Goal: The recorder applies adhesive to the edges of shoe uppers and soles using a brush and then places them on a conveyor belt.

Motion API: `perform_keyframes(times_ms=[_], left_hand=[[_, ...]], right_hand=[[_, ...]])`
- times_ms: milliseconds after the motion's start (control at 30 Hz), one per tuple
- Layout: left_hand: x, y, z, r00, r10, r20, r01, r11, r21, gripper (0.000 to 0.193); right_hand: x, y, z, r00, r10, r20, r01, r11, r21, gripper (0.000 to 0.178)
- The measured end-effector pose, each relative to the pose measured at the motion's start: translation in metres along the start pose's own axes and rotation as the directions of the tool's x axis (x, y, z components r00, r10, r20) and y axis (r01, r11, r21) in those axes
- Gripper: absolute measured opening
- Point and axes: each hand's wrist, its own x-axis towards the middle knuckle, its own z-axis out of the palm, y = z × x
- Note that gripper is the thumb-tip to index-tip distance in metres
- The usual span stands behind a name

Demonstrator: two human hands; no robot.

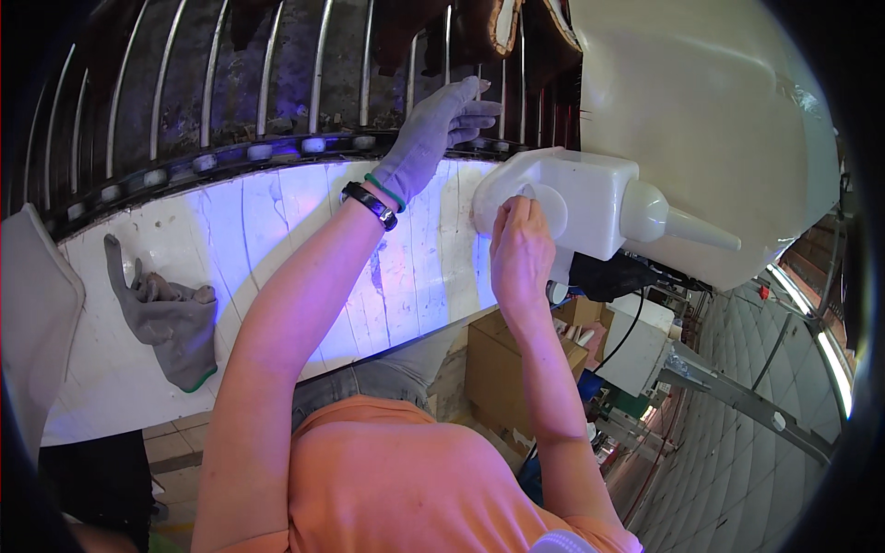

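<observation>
The squeeze bottle (572, 198) looks like smooth, matt white plastic. The left hand (433, 129) wears a grey knitted cloth glove; a spare glove (171, 318) lies on the worn, scratched white worktop (277, 240).

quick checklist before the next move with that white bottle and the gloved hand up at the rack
1. Right hand gripping the white bottle: ok.
2. Nozzle pointing away from the body: ok.
3. Nozzle capped or open: cannot tell.
4. Left hand gloved, touching the roller rack: ok.
5. Right hand gloved: not ok, bare.
6. Spare grey glove lying on the white table: ok.
</observation>
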Motion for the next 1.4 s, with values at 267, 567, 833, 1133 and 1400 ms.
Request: perform_keyframes(times_ms=[267,567,833,1133,1400], left_hand=[[0.003,0.001,0.0,1.0,-0.026,0.001,0.026,1.0,0.002,0.056],[0.003,-0.003,-0.001,0.997,0.071,0.015,-0.072,0.994,0.083,0.05],[-0.017,-0.008,0.008,0.963,0.27,0.024,-0.256,0.876,0.409,0.035],[-0.061,0.003,-0.009,0.96,0.276,-0.045,-0.253,0.926,0.279,0.036],[-0.071,0.007,-0.013,0.97,0.242,-0.022,-0.226,0.932,0.283,0.037]], right_hand=[[-0.041,-0.018,-0.01,0.966,-0.031,0.256,-0.086,0.898,0.432,0.009],[0.002,0.045,-0.034,0.935,0.134,0.329,-0.355,0.307,0.883,0.011],[0.02,0.059,-0.038,0.923,0.001,0.385,-0.357,0.382,0.853,0.013],[0.032,0.024,-0.001,0.896,-0.441,0.044,0.439,0.897,0.047,0.011],[0.016,0.014,0.006,0.886,-0.464,-0.004,0.45,0.86,-0.241,0.012]])
